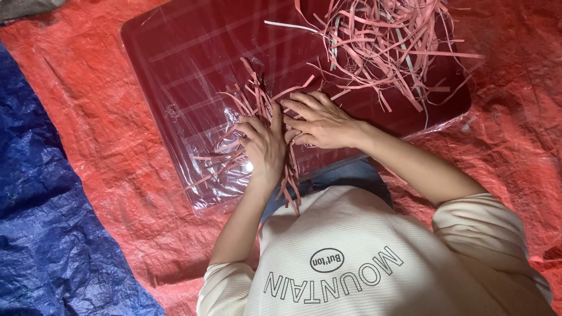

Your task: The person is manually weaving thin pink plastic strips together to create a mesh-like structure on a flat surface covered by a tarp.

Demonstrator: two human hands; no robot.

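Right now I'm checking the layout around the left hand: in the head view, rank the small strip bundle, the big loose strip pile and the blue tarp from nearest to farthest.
1. Small strip bundle: under and around the left hand, touching it.
2. Big loose strip pile: up and to the right, on the dark red board.
3. Blue tarp: far left, beyond the board's edge.

The floor is covered by a red woven tarpaulin [105,111], creased and slightly glossy, which extends to the left of, beyond and to the right of the hands. A dark blue tarpaulin [41,222] overlaps it along the far left edge, running diagonally from the upper left to the lower left, well apart from the hands. A patch of grey fabric [26,7] lies at the upper left corner; lighting is soft and even, with faint sheen on the tarpaulin folds and no hard shadows.
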